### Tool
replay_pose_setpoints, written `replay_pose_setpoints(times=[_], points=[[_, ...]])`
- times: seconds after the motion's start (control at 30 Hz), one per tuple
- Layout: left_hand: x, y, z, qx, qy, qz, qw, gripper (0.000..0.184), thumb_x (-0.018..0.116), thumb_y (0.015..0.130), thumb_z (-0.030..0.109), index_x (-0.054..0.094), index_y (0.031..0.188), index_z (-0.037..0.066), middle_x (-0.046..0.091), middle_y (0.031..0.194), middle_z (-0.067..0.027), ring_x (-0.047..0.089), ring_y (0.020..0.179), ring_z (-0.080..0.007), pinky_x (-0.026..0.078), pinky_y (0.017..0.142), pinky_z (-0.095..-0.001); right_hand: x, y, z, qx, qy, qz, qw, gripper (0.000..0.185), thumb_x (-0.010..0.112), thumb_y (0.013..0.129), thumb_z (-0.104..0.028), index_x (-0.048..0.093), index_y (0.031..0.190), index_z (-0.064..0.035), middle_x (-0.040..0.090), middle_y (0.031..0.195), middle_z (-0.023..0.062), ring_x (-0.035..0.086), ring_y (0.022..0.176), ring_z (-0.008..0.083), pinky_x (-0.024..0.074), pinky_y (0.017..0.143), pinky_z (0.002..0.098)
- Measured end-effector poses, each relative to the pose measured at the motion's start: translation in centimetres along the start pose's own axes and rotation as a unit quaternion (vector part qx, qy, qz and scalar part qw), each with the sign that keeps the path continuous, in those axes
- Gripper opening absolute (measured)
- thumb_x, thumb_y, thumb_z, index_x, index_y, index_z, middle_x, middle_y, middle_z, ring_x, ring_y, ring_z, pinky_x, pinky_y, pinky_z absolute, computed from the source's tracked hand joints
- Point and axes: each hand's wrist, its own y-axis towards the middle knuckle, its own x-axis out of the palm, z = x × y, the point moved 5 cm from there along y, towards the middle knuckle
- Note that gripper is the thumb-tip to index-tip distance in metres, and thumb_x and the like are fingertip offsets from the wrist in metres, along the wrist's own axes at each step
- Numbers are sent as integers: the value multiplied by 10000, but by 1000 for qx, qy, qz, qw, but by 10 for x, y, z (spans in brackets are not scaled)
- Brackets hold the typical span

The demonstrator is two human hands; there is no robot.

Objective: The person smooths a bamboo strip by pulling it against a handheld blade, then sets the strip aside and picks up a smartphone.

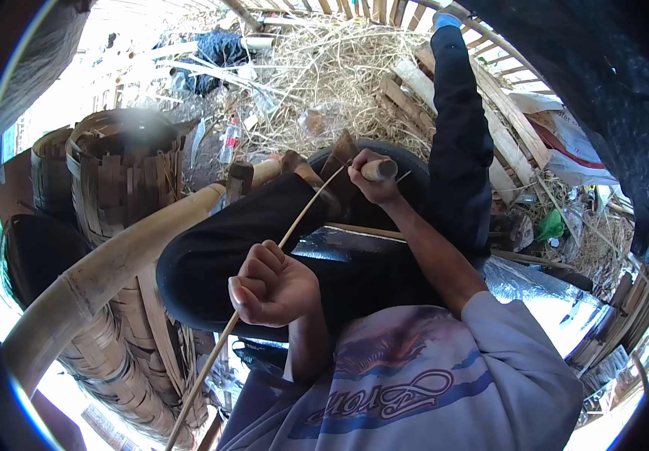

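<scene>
My left hand [274, 288] is closed around a thin bamboo strip [209, 366], which runs from the bottom of the view up past my knee. My right hand [372, 177] grips the round wooden handle [379, 171] of a knife, its butt end facing me. A broad brownish blade [341, 152] shows just left of that hand. The strip's upper part reaches the blade beside my right fingers; whether the edge is cutting into it I cannot tell. My legs are bent under and around the work, one knee beneath the strip.
A thick bamboo pole [88, 282] slants along my left, beside tall woven bamboo baskets [125, 169]. Ahead lie straw shavings [339, 64], a plastic bottle [229, 140] and a dark bundle [219, 49]. Wooden planks [508, 113] and a white sack [565, 143] are on the right.
</scene>
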Motion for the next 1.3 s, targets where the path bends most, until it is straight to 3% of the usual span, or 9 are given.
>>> replay_pose_setpoints(times=[0.1,0.23,0.47,0.73,0.93,1.03,1.17,1.27,1.3], points=[[3,-1,3,-23,43,0,999,414,412,875,244,157,558,170,133,464,44,95,463,-77,112,442,-248,-13,4,-1,174,186,142,956,148,603,781,31,504,735,-69,518,655,-7,502,592,61,416,553,230],[5,-2,2,-20,7,-65,998,404,402,886,252,183,558,164,154,452,43,90,438,-71,104,416,-245,-24,15,-37,88,308,156,934,148,591,785,37,495,713,-49,503,634,6,518,579,55,424,519,202],[9,-6,1,-33,-8,-175,984,385,374,904,265,235,563,151,212,434,36,106,404,-58,109,381,-237,-9,27,-8,116,210,91,966,148,599,777,39,506,707,-51,515,628,2,505,537,55,388,457,204],[6,-5,0,-9,-16,-86,996,401,392,888,211,222,536,121,211,433,24,139,389,-58,108,384,-236,-5,5,0,63,66,52,994,175,579,756,85,489,704,-56,510,668,-7,494,626,61,406,556,228],[6,-6,0,-11,-11,-105,994,395,389,900,214,229,550,129,214,438,23,134,397,-60,111,394,-235,-14,3,-13,125,268,146,944,140,586,780,44,497,715,-43,525,649,-5,512,589,59,419,533,203],[7,-8,0,-13,-13,-97,995,403,384,911,228,225,553,133,208,443,25,127,406,-62,115,399,-237,-9,-1,-9,-25,2,34,999,145,605,773,27,510,701,-56,519,623,-12,497,505,55,392,465,195],[8,-6,1,-14,-9,-93,996,403,378,920,241,221,564,137,201,455,29,119,420,-66,115,406,-242,-19,1,-1,175,225,121,951,149,598,771,35,503,698,-54,525,632,-17,521,633,49,400,549,206],[6,-6,2,-5,6,-90,996,395,371,926,249,218,578,141,195,464,29,120,433,-70,117,413,-240,-8,-5,-11,113,261,110,952,156,604,767,39,503,698,-57,537,663,-16,522,636,47,405,548,203],[7,-8,3,-7,2,-90,996,395,371,926,249,218,578,141,195,464,29,120,433,-70,117,413,-240,-6,-9,-7,86,123,40,988,157,599,765,51,503,709,-59,529,687,-20,513,654,46,409,565,201]])
